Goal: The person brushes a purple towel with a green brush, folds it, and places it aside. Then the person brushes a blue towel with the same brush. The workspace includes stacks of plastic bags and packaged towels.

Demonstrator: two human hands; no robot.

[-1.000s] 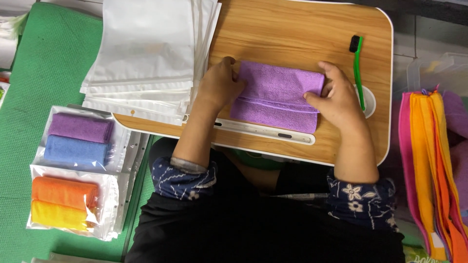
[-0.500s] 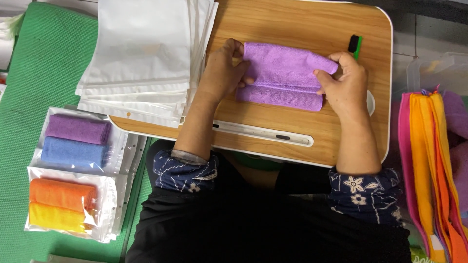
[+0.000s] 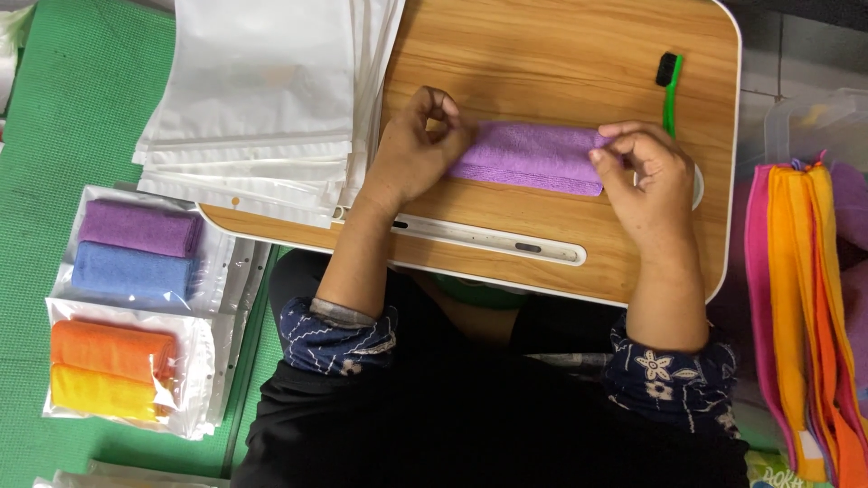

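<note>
My left hand and right hand pinch the ends of the folded purple cloth on the table; edges are best kept aligned and flat.

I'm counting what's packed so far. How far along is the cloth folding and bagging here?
Done: two clear bags lie filled on the green mat, each with two rolled cloths. In hand: left hand and right hand grip a purple cloth, folded narrow. Left: empty bags and unfolded cloths.

folded purple cloth (a narrow strip) flat on wooden tray
</note>
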